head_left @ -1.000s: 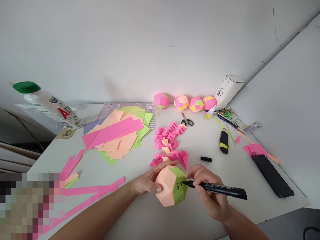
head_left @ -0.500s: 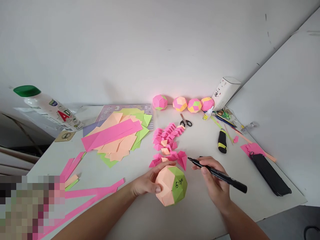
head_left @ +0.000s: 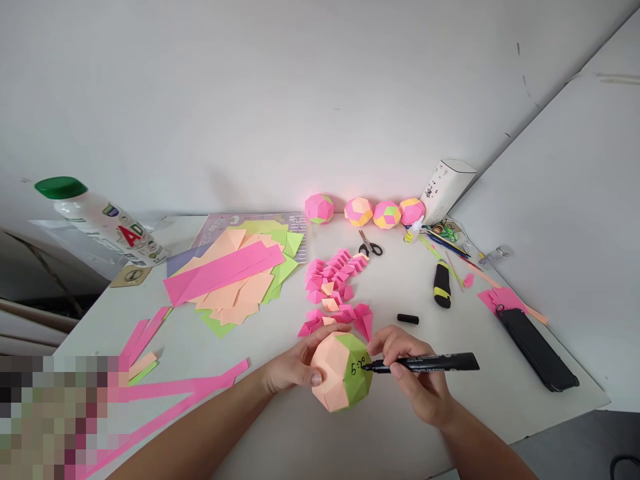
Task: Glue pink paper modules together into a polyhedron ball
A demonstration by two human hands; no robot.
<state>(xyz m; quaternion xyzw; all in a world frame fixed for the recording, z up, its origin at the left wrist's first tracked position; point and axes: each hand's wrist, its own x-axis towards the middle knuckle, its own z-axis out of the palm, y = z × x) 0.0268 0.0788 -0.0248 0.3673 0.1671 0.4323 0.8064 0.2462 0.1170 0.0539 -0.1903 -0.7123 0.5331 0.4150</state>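
A many-sided paper ball, peach on its left and green on its right, rests in my left hand, thumb in front and fingers behind. Black handwritten marks show on the green side. My right hand grips a black marker pen, its tip at the green face beside the marks. Whether the tip touches the paper I cannot tell for sure. The marker's black cap lies on the table beyond my right hand. Just behind the ball are folded pink and peach paper pieces.
Several finished paper balls line the wall, with scissors before them. Paper sheets are piled at left, near a white bottle. A box cutter, glue bottle and black case lie at right.
My right hand has brought the marker left and down to the ball's green face. The cap now shows on the table. My left hand keeps the ball in place.
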